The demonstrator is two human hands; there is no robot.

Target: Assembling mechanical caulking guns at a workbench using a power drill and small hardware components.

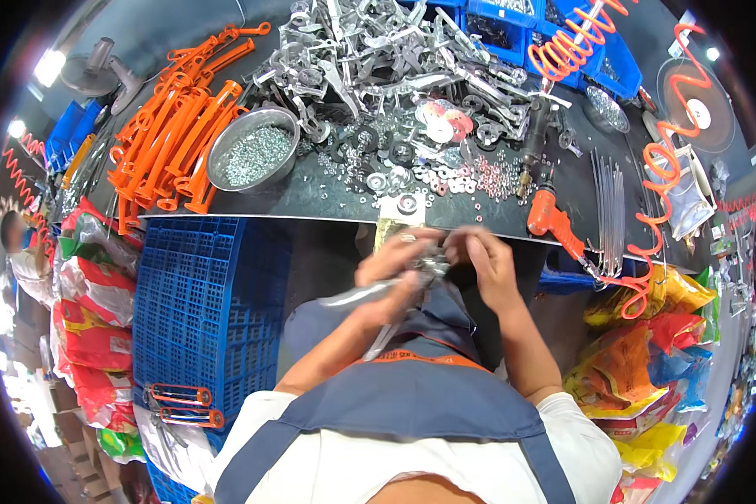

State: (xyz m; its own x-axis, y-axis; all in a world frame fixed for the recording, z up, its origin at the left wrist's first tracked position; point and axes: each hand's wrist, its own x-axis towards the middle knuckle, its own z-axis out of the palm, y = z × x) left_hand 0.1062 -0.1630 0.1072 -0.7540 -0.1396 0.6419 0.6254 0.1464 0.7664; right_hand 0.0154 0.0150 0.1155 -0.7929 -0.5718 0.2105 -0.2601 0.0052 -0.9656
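Observation:
In front of my apron, my left hand (391, 273) is wrapped round a silver metal lever-handled part (433, 267), whose long handles stick out to the left and downward. Close by on the right, my right hand (487, 262) has its fingers curled and pinched together beside the part's upper end. Motion blurs its fingertips, and anything between them is too small to name. Just beyond both hands, a small metal plate (392, 210) with a round washer-like piece on it sits at the bench's front edge.
Loose washers and nuts (445, 178), a steel bowl of small fasteners (254, 151), orange metal frames (172, 139) and piled silver levers (370, 55) cover the bench. An orange-handled air screwdriver (553, 220) lies right, near coiled red hoses (664, 168). Blue crates (202, 302) stand left below.

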